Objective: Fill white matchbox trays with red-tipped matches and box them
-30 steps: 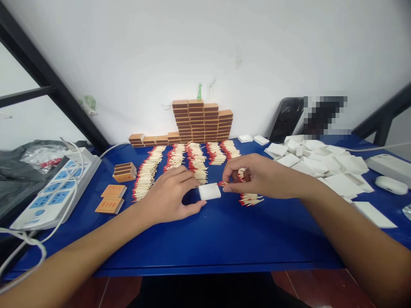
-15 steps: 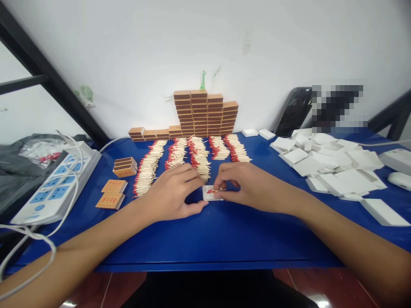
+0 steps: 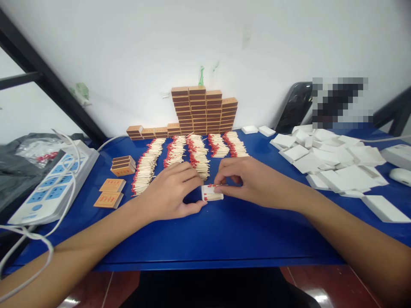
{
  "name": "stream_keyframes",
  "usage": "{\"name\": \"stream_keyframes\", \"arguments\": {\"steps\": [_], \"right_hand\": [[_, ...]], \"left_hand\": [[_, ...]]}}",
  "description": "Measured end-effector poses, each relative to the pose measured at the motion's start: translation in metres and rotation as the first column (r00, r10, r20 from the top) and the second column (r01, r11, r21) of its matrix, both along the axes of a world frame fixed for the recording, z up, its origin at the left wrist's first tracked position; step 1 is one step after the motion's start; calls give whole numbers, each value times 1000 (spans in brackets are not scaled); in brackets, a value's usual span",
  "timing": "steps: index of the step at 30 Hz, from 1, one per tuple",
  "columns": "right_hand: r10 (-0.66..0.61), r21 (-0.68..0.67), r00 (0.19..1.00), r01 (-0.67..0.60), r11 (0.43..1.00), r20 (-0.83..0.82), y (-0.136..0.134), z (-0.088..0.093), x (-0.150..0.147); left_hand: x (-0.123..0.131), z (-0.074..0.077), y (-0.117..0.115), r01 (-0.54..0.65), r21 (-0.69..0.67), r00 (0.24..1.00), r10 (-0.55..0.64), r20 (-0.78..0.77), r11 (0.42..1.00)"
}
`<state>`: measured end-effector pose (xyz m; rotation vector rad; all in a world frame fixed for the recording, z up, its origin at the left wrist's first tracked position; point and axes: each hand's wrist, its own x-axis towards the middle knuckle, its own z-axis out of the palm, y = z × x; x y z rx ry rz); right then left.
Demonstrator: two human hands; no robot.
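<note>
A small white matchbox tray point(image 3: 203, 193) lies on the blue table in front of me, with a few red-tipped matches point(image 3: 212, 196) in it. Thumb and index finger of my left hand point(image 3: 173, 188) close on the tray's left end. My right hand point(image 3: 240, 179) is pinched over its right side, gripping matches whose red heads show past the fingertips; how many is hidden. Just beyond my hands, loose matches point(image 3: 199, 156) lie in several rows, heads to the left. The left hand partly covers two of these rows.
Orange-brown matchboxes point(image 3: 199, 109) are stacked against the wall; more matchboxes point(image 3: 111, 185) lie at left. White trays point(image 3: 343, 164) form a heap at right. A power strip point(image 3: 53, 188) with looping white cable borders the left side, near my forearm. A phone point(image 3: 293, 107) leans at the back.
My right fingers have shifted slightly within the tray, and matches now show lying along its near side. My left hand stays at the tray's left end. The view has tilted slightly.
</note>
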<state>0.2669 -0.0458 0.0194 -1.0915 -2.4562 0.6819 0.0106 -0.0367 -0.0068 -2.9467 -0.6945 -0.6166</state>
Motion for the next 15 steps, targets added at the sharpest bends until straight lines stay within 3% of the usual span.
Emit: {"name": "stream_keyframes", "arguments": {"steps": [5,15], "right_hand": [[-5,4,1000,5,1000,-9,0,1,1],[-12,-34,1000,12,999,-3,1,-12,-9]], "left_hand": [[-1,-1,1,-3,-2,1000,3,-1,1000],[0,0,1,-7,-11,1000,7,-1,1000]]}}
